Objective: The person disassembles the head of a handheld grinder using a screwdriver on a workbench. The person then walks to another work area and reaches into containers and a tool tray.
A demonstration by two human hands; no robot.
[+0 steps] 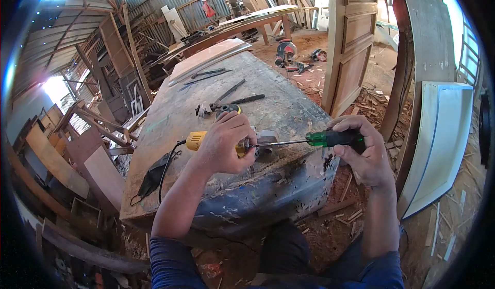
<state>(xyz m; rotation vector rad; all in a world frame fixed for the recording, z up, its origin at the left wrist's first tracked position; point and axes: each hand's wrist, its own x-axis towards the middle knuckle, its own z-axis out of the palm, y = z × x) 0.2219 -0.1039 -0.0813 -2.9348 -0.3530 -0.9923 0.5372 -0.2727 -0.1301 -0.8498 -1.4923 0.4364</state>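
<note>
A yellow power tool (195, 140) with a black cord lies near the front edge of the worktable (170, 114). My left hand (229, 142) is closed around the tool's body, its fingers curled over the middle. A screwdriver (320, 138) with a green and black handle is held in my right hand (363, 147), fingers wrapped around the handle. Its metal shaft points left, and the tip reaches the tool beside my left fingers; the exact contact point is hidden. Behind my left hand sits a round black and yellow part (227, 109).
Pliers-like tools (247, 98) and further hand tools (209, 73) lie on the table. A red saw (286, 52) stands on the floor behind. A wooden door (352, 41) rises at the right, near a white box-like panel (438, 134). A black pouch (152, 176) rests at the left.
</note>
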